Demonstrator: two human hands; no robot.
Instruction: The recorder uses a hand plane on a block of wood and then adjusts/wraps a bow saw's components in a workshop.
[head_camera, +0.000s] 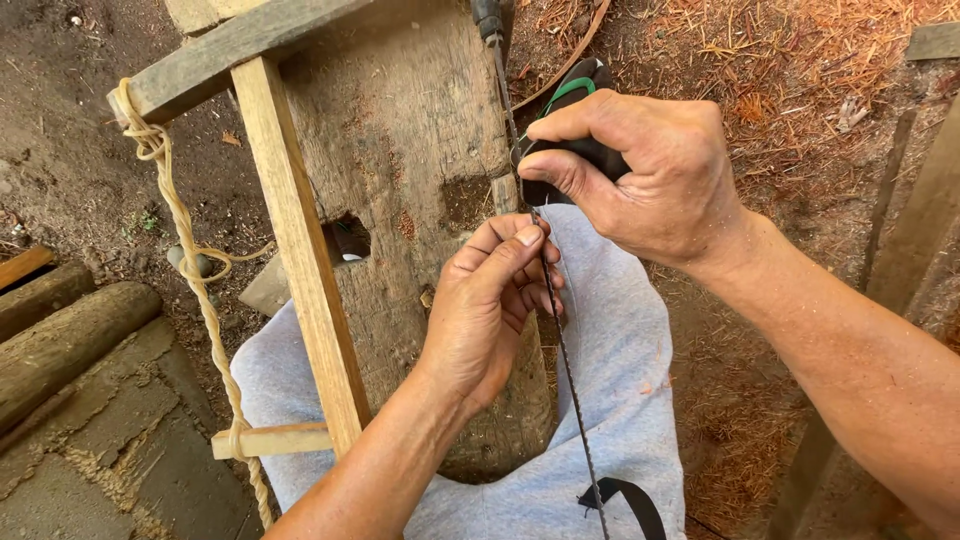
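The saw blade (560, 350) runs twelve to six. Left hand (490, 310) pinches it; right hand (650, 170), at one o'clock, is clenched around a black tool (575, 155).

A thin dark saw blade (563, 350) runs near to far through the middle, splitting the room over the grey cloth (620, 400). Left of it, the worn wooden block (410, 120), pale slat (300, 260) and hanging rope (195, 290) crowd the way. Right, the straw-littered ground (790, 80) lies open up to the posts (925, 220).
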